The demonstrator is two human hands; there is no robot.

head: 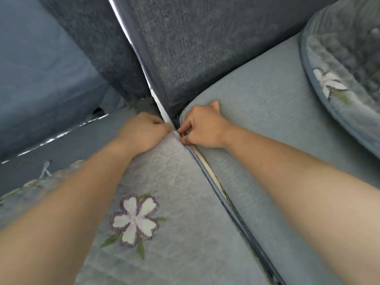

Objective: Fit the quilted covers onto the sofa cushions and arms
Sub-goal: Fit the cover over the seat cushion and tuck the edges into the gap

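While pinch-tight, left hand [144, 130] and right hand [203, 125] on quilted cover [164, 171]

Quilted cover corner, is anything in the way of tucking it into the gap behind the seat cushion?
Nothing visible blocks it. The left hand and right hand pinch the quilted cover corner right at the gap below the back cushion; inside the gap is hidden.

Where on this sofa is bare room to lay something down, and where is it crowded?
Free: the bare seat cushion, between the right hand, the dark back cushion and the second quilted cover at its far end. Free too: the flowered cover around its flower. Crowded: the back corner, where the left hand and right hand grip the flowered cover's corner.
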